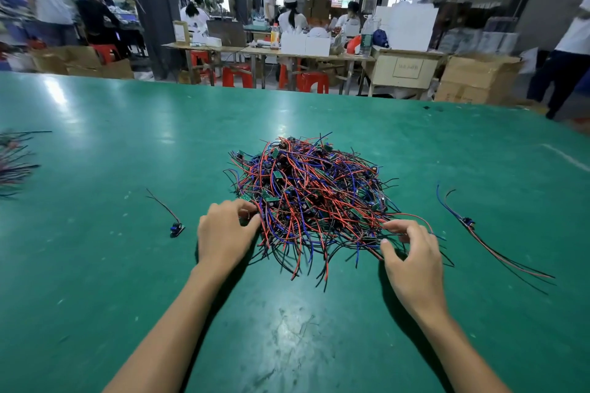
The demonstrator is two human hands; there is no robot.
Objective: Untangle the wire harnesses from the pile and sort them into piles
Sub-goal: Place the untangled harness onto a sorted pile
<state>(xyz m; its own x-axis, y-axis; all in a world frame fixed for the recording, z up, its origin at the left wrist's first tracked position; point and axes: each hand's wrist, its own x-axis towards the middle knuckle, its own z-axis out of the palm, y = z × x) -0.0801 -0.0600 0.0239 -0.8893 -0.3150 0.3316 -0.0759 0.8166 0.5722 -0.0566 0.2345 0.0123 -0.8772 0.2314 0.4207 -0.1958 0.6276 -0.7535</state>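
Fingers [247,212] in wire pile [306,188], green table [95,265]

Glossy, scuffed green table [127,265]; smooth plastic-coated wires in the pile [306,195].

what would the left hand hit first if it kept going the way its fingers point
The left hand points up and right into the wire pile; its fingers already touch the pile's near-left edge.
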